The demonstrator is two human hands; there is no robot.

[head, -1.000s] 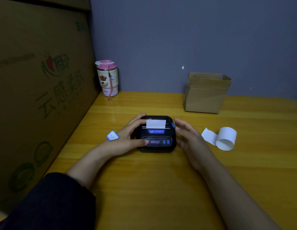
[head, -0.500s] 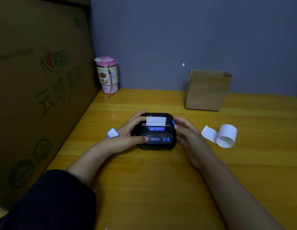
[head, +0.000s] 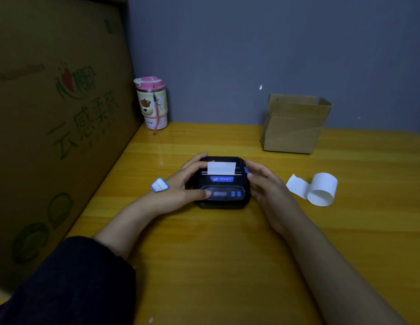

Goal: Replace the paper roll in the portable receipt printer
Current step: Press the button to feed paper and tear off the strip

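Now both hands (left (head: 180,186), right (head: 265,184)) around printer (head: 224,191)

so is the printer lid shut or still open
Shut, as far as the view shows: the printer has its lid lying flat on the body, with a paper tab sticking out of the slot.

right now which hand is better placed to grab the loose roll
Right. The right hand is open beside the printer, on the same side as the roll, with bare table between. The left hand grips the printer's far side, steadying it.
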